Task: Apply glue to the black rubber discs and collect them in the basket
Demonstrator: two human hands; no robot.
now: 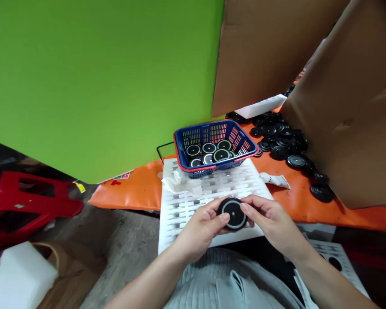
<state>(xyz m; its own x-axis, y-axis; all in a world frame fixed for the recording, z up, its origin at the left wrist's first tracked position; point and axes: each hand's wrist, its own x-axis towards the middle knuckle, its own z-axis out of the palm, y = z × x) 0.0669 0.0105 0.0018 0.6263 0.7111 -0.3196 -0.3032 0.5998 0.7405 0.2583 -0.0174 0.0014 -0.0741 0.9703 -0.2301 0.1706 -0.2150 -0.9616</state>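
Note:
Between my two hands is a round black disc point(234, 219) with a grey ring and a small bright dot at its centre. My left hand point(209, 221) grips its left edge, thumb on the face and fingers curled underneath. On the opposite edge my right hand point(263, 214) pinches it, the thumb lying on the upper right of the face. The disc is held over the near edge of a white slatted plastic surface point(212, 197). Beyond it stands a blue basket point(199, 174) with red handles, holding several similar discs point(221, 155).
Several black discs point(279, 141) lie piled on the orange cover point(138, 184) at right, near a crumpled white tube point(275, 180). White crumpled wrapping point(182, 182) lies left of the basket. A green panel point(116, 86) and cardboard point(347, 128) rise behind. A red stool point(28, 201) is at left.

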